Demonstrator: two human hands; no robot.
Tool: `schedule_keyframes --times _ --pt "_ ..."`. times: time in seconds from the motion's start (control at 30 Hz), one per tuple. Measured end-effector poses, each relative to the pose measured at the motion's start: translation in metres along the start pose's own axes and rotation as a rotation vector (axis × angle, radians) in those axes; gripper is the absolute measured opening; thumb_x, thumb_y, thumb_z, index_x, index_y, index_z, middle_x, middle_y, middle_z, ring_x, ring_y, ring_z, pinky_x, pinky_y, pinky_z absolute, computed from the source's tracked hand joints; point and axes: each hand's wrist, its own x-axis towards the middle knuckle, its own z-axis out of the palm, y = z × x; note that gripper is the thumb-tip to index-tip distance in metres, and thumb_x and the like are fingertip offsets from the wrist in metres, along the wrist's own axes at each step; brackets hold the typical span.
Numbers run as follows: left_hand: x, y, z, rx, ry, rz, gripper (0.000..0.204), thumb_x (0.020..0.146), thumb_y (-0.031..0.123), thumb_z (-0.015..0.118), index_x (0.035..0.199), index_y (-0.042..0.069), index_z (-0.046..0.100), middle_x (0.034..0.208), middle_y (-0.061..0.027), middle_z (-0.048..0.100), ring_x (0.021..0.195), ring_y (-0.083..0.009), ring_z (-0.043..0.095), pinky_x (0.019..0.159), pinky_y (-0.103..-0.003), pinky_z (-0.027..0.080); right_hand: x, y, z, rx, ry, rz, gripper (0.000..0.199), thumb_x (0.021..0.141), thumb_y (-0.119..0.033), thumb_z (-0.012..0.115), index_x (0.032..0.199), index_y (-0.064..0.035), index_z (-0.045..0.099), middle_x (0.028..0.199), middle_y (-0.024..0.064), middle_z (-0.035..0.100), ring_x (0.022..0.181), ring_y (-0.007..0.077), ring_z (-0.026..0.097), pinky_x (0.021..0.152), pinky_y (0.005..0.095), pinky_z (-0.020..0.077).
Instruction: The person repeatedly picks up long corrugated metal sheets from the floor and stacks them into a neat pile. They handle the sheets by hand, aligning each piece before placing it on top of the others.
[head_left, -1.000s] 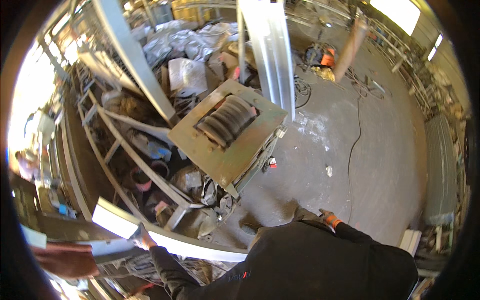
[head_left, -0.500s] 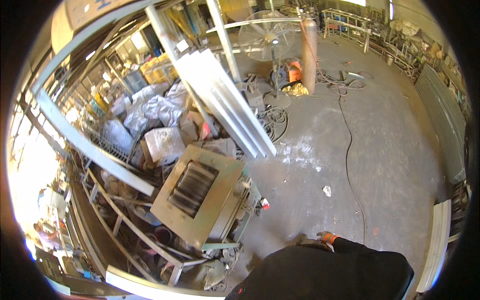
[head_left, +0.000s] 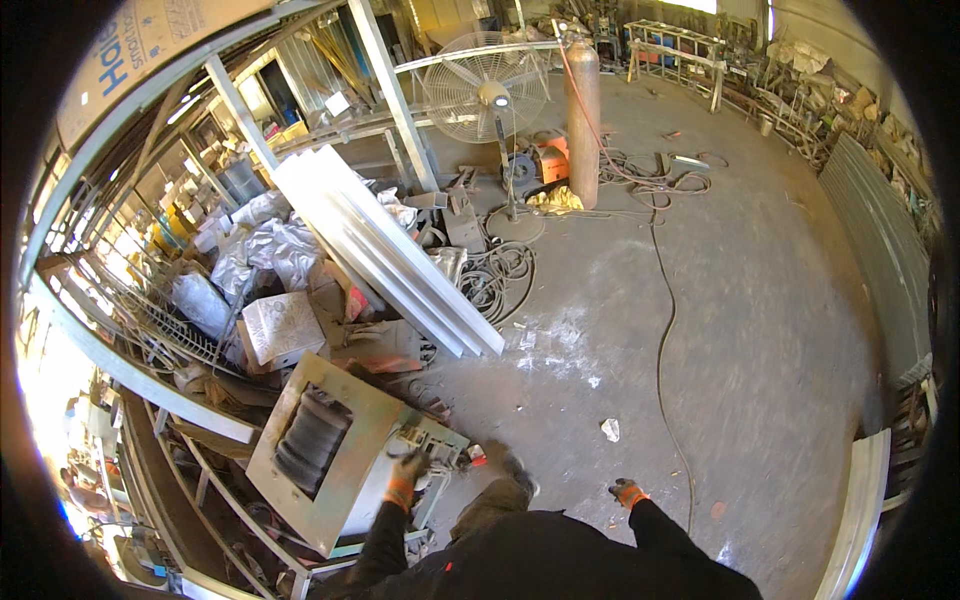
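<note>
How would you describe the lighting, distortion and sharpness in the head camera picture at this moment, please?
Head view: strong fisheye, so the white metal panels and frame posts bow toward the dark rim; the far left edge is blown out by daylight; the concrete floor is evenly lit with pale patches; the gloved left hand and right hand look slightly soft.
</note>
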Motion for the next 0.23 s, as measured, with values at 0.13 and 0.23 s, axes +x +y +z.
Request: schedule_keyframes --times 0.13,0.23 --pt "0.157 0.22 0.045 0.315 -0.003 0.639 0.035 0.102 0.012 0.077 0.134 -0.002 0.075 0.137 -0.0137 0.074 0.125 -0.0239 0.069 0.104 -0.04 0.056 0.028 -0.012 -0.013 0.321 -0.058 0.065 0.061 0.11 -0.042 0.065 0.162 -0.0118 0.053 0.128 0.0114 0.078 0.099 0.0277 0.077 0.074 0.0491 0.0623" --pt "0.311 0.385 0.054 0.394 0.246 1.033 0.03 0.11 0.01 0.068 0.137 -0.003 0.075 0.126 -0.0169 0.082 0.112 -0.0247 0.077 0.101 -0.04 0.06 0.06 -0.055 -0.07 0.694 -0.15 0.134 0.054 0.116 -0.042 0.056 0.163 -0.0165 0.05 0.132 0.0094 0.077 0.108 0.0303 0.076 0.078 0.0539 0.0618"
